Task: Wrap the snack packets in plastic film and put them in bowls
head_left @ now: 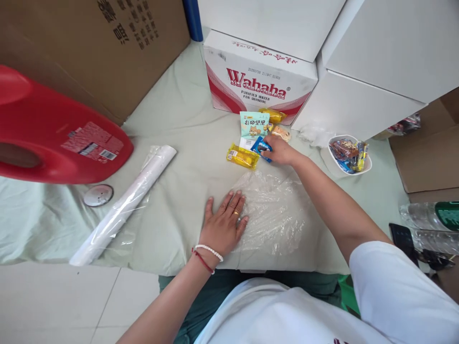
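My left hand (224, 224) lies flat on the cloth-covered table, fingers spread, at the left edge of a crumpled clear plastic bag (276, 215). Farther forward, my right hand (278, 150) has its fingers closed on a small blue snack packet (261, 148). Just left of that packet rests a yellow snack packet (242, 156). Behind it stands a pale green nut pouch (254, 124) with a cartoon animal on it. Beside the pouch are a round, light-brown snack (281, 133) and another yellow packet (274, 115), close to the Wahaha water carton (258, 81).
A white tub (347, 169) of wrapped snacks stands to the right. At left are a plastic-wrapped white roll (125, 205), a round lid-like disc (98, 195) and a large red jug (64, 134). Plastic bottles (423, 217) lie at the right edge. White boxes (376, 86) rise behind.
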Motion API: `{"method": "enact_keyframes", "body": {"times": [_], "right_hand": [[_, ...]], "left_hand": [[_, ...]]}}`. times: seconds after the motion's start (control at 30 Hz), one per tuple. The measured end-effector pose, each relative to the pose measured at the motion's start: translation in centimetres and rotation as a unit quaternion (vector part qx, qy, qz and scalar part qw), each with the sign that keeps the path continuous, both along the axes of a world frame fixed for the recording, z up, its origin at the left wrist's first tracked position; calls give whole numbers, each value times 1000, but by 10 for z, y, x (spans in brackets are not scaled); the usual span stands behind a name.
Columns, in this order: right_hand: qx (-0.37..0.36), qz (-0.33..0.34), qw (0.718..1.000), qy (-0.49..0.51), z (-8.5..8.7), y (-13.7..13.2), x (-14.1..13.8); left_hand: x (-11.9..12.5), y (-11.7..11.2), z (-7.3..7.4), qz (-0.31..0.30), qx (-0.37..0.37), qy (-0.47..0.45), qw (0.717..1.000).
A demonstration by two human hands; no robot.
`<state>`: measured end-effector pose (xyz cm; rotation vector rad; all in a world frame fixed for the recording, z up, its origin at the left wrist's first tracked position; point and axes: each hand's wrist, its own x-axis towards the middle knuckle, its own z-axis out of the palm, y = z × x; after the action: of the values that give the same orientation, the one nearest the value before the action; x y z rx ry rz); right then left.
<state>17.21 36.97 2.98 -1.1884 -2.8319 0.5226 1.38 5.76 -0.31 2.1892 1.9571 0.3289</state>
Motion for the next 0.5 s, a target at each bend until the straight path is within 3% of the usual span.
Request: {"method": "enact_keyframes", "body": {"times": [0.17,0.33,0.4,0.5], "right_hand": [[-4,-51,998,41,4,-19,29],[-9,-149,980,132,31,-57,83],[-62,-165,967,182,45,-79,99],[-215,-107,948,209,58,-115,109]], "left_hand": [[0,-1,-1,3,4,3,1000],[2,0,0,2,8,10,1000],[2,0,0,2,6,12,1000],[3,0,0,3,1,19,1000]]}}
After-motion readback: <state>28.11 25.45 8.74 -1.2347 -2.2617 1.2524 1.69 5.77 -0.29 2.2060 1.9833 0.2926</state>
